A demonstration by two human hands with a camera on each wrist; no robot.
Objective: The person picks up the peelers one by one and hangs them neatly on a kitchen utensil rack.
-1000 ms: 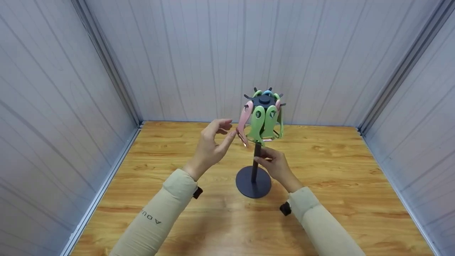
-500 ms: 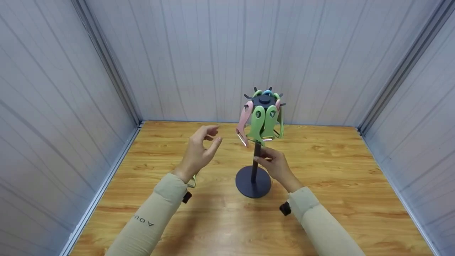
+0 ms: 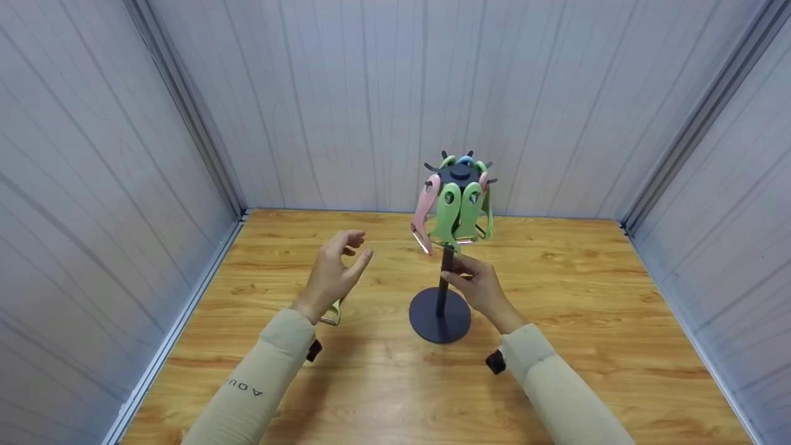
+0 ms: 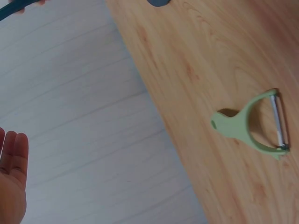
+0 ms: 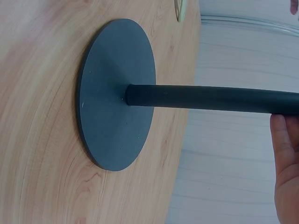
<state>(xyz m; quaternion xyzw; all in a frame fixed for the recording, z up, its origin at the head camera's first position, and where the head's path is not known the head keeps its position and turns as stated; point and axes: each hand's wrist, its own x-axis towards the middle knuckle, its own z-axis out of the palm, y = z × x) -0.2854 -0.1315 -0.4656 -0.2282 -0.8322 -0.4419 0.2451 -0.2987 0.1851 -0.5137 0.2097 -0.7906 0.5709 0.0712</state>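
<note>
My right hand (image 3: 483,285) grips the pole of a black display stand (image 3: 426,327) between thumb and fingers, just under the hung peelers. On the stand's hooks hang several peelers: a pink peeler (image 3: 426,204) at left, green peelers (image 3: 446,213) in front, a blue one behind. My left hand (image 3: 330,272) is in the air left of the stand, holding nothing, fingers loosely bent and thumb apart. Below it a green Y-shaped peeler (image 4: 236,126) with a metal blade lies on the table, partly hidden by the left wrist in the head view.
The wooden table (image 3: 556,284) is bounded by pale panel walls (image 3: 346,111) at the back and both sides. The stand's round base (image 5: 114,135) rests flat on the tabletop. Metal framing runs along the left table edge (image 3: 179,340).
My left hand has drawn away from the pink peeler, to the left and nearer me, and the green peeler on the table has come into sight. The right hand keeps its hold.
</note>
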